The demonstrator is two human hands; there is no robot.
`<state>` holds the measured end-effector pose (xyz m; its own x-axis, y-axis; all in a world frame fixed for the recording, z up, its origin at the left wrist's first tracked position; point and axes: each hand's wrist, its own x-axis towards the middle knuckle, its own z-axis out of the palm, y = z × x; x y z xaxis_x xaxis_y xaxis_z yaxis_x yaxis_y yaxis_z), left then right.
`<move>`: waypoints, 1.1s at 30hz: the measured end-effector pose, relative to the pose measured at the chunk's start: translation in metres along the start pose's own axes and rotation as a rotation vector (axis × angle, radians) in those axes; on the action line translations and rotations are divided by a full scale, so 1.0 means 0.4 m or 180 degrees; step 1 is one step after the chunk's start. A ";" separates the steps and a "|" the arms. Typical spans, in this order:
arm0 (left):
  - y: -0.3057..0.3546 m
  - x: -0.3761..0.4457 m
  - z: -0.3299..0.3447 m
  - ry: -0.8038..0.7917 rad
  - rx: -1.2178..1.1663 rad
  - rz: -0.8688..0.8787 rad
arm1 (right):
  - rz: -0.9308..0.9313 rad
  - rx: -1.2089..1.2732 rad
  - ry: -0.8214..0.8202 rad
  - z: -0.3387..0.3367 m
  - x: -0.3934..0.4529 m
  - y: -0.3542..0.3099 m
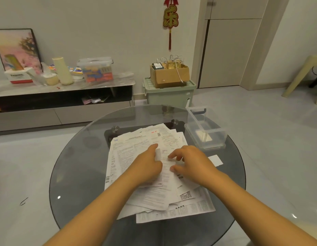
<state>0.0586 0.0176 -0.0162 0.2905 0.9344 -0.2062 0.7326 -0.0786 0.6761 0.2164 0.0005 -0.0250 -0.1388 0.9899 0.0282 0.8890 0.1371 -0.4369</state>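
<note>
Both hands on the pile of white printed paper sheets (154,197), mid round dark glass desk (79,157).
Left hand (148,165): index straight, pressing the narrow white paper slip (166,168) atop the pile. Right hand (193,162): fingers curled, thumb and index tips at the slip's right edge; pinch or touch, can't tell.

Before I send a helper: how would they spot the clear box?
Find the round grey glass table with printed white papers spread on it. At its far right rim stands the clear rectangular plastic box, the table's only container.
</note>
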 end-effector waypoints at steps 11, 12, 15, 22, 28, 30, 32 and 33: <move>-0.042 0.012 -0.006 -0.0545 -0.0577 -0.0030 | -0.0302 -0.0013 -0.0441 -0.008 -0.032 -0.001; -0.045 0.010 -0.007 -0.0548 -0.0538 -0.0002 | -0.0350 -0.0024 -0.0480 -0.006 -0.036 -0.003; -0.047 0.007 -0.010 -0.0553 -0.0491 0.0070 | -0.0475 -0.0013 -0.0562 0.000 -0.042 -0.005; -0.039 -0.019 -0.020 -0.0677 -0.0082 0.0371 | -0.0736 -0.0101 -0.0703 0.023 -0.039 0.000; -0.030 -0.050 -0.068 -0.0947 0.0344 0.0576 | -0.0393 0.0329 -0.0539 -0.002 -0.036 0.002; -0.034 -0.054 -0.073 -0.0895 0.0424 0.0546 | -0.0374 0.0354 -0.0449 -0.009 -0.035 -0.002; -0.040 -0.053 -0.069 -0.0707 0.0314 0.0534 | -0.0306 0.0476 -0.0312 -0.010 -0.033 -0.006; -0.043 -0.050 -0.066 -0.0563 0.0214 0.0530 | -0.0272 0.0538 -0.0249 -0.007 -0.032 -0.007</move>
<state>0.0239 0.0093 -0.0052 0.5097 0.8317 -0.2205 0.7031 -0.2549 0.6638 0.2168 -0.0126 -0.0215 -0.2497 0.9683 0.0046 0.7876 0.2059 -0.5807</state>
